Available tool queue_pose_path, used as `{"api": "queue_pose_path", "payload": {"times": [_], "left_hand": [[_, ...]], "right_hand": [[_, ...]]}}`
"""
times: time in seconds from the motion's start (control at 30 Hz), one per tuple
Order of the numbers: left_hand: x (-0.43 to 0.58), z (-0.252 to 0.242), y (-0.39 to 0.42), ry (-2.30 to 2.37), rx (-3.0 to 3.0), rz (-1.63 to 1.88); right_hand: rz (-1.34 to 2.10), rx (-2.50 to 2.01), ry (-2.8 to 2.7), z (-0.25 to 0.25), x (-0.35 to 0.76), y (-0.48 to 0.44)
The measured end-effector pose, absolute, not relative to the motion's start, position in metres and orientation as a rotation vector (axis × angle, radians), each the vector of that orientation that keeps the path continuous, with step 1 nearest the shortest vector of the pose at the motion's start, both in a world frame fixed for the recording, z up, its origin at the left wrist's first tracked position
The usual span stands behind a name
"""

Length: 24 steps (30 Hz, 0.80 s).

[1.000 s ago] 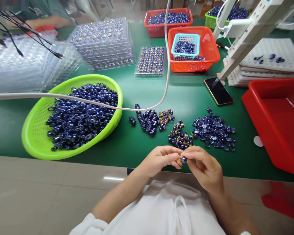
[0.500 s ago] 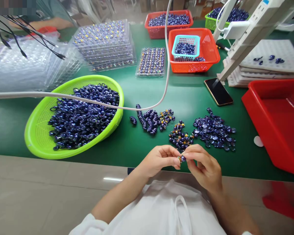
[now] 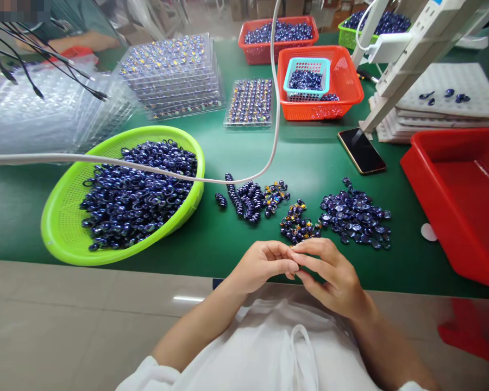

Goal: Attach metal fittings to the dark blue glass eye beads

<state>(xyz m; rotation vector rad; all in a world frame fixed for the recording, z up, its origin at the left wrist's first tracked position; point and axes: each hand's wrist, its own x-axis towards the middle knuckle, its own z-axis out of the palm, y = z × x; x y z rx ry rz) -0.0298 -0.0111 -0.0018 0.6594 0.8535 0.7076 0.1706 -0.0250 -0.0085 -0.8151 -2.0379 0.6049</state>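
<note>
My left hand [image 3: 263,266] is closed in a pinch near the table's front edge. My right hand [image 3: 330,274] meets it there, its fingertips also closed together. Between them is a small dark blue and gold ring, now almost wholly covered by the fingers. Just beyond lies a heap of dark blue rings with gold pieces [image 3: 299,224]. To its right is a pile of glossy dark blue caps [image 3: 356,214]. Dark rings stacked in rows [image 3: 248,201] lie to the left, beside a smaller group with gold pieces [image 3: 275,195].
A lime green basket [image 3: 59,217] of dark rings stands left. Behind are filled clear trays [image 3: 250,103], an orange basket [image 3: 350,89] and a phone [image 3: 362,151]. A red bin [image 3: 444,217] stands right. A white cable [image 3: 274,146] hangs across. A person's arm shows far left.
My right fingers have closed further over the ring and shifted slightly left, hiding the dark bead that showed before. My left hand has hardly moved.
</note>
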Motion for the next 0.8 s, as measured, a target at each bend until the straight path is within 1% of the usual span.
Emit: {"api": "queue_pose_path", "payload": {"times": [0.13, 0.33, 0.47, 0.67, 0.8], "left_hand": [[-0.029, 0.0, -0.016, 0.936, 0.666, 0.801], [-0.021, -0.001, -0.027, 1.03, 0.766, 0.882], [-0.019, -0.008, -0.034, 1.146, 0.996, 0.97], [-0.036, -0.003, -0.031, 1.218, 1.341, 0.928], [-0.06, -0.006, -0.009, 1.512, 1.779, 1.009]], "right_hand": [[0.551, -0.933, -1.93, -0.016, 0.167, -0.031], [0.717, -1.096, -1.808, -0.014, 0.157, -0.037], [0.8, -1.132, -1.789, -0.012, 0.156, -0.038], [0.772, -1.114, -1.837, -0.015, 0.158, -0.032], [0.789, -1.14, -1.841, -0.015, 0.162, -0.029]]}}
